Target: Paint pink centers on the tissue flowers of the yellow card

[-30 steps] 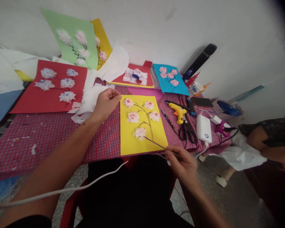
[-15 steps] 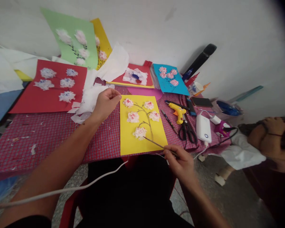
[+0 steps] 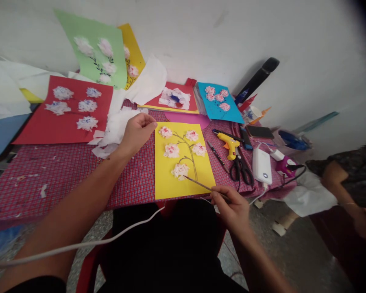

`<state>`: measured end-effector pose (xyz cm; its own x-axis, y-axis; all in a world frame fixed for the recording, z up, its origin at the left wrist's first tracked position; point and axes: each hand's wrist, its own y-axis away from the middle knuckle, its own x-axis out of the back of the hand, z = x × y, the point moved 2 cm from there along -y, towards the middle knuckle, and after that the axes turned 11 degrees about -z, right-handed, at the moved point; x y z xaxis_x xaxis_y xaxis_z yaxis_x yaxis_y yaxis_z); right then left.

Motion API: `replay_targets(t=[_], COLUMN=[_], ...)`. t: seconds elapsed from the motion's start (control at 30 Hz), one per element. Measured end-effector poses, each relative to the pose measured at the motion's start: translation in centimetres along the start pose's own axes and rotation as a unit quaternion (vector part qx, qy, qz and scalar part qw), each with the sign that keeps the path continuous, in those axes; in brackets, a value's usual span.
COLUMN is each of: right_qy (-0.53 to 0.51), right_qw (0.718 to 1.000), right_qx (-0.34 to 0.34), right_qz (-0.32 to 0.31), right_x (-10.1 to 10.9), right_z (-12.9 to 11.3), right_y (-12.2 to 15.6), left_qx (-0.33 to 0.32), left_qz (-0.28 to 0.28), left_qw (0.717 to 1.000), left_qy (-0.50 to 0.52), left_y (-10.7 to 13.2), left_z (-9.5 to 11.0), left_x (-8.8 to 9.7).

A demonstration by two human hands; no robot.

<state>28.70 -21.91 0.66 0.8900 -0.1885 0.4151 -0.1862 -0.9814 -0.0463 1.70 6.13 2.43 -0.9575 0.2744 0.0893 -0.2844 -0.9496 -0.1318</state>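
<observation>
A yellow card sheet (image 3: 167,183) lies on the checked cloth in front of me, with pink-flecked white tissue flowers (image 3: 172,150) and a drawn brown branch on it. My right hand (image 3: 230,207) is at the sheet's lower right corner, shut on a thin paintbrush (image 3: 201,186). The brush's tip points up at the lowest flower, a little apart from it. My left hand (image 3: 137,134) hovers by the sheet's upper left corner, fingers curled loosely. Nothing shows in it. Crumpled white tissue (image 3: 116,128) lies just to its left.
A glue gun (image 3: 230,144), black-handled scissors (image 3: 240,171) and a white power bank (image 3: 261,166) lie to the right. Finished flower sheets in red (image 3: 64,110), green and blue stand behind. A white cable (image 3: 79,244) crosses below my left forearm. A co-worker's arm (image 3: 338,183) is at far right.
The co-worker's hand, raised at the right half a second ago, has dropped lower and toward the frame's edge. My hands and the brush have barely moved.
</observation>
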Motion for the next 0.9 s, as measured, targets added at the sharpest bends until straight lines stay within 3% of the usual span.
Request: replay_targets(t=[0.2, 0.33, 0.43, 0.53, 0.67, 0.8, 0.9], right_qy=[-0.038, -0.022, 0.008, 0.066, 0.137, 0.192, 0.243], right_qw=[0.998, 0.999, 0.999, 0.993, 0.980, 0.973, 0.964], right_qx=[-0.031, -0.011, 0.027, 0.088, 0.139, 0.123, 0.110], right_qz=[0.027, 0.028, 0.025, 0.034, 0.043, 0.035, 0.022], right_x=[1.3, 2.5, 2.7, 2.7, 1.6, -0.8, -2.8], right_z=[-1.2, -2.7, -3.9, -5.0, -5.8, -5.6, -5.2], right_y=[-0.8, -1.9, -4.5, -10.0, -21.0, -30.4, -34.2], left_qx=[0.002, -0.007, -0.014, -0.009, -0.016, -0.013, -0.007], left_qz=[0.002, 0.005, 0.005, -0.007, -0.005, -0.002, -0.003], left_qw=[1.000, 1.000, 1.000, 1.000, 1.000, 1.000, 1.000], left_qy=[0.009, 0.012, 0.004, -0.002, 0.004, 0.013, 0.009], left_y=[0.1, 0.1, 0.2, 0.3, 0.2, 0.1, 0.2], left_z=[0.5, 0.3, 0.3, 0.3, 0.2, 0.2, 0.4], left_x=[-0.1, 0.0, 0.2, 0.2, 0.3, 0.5, 0.6])
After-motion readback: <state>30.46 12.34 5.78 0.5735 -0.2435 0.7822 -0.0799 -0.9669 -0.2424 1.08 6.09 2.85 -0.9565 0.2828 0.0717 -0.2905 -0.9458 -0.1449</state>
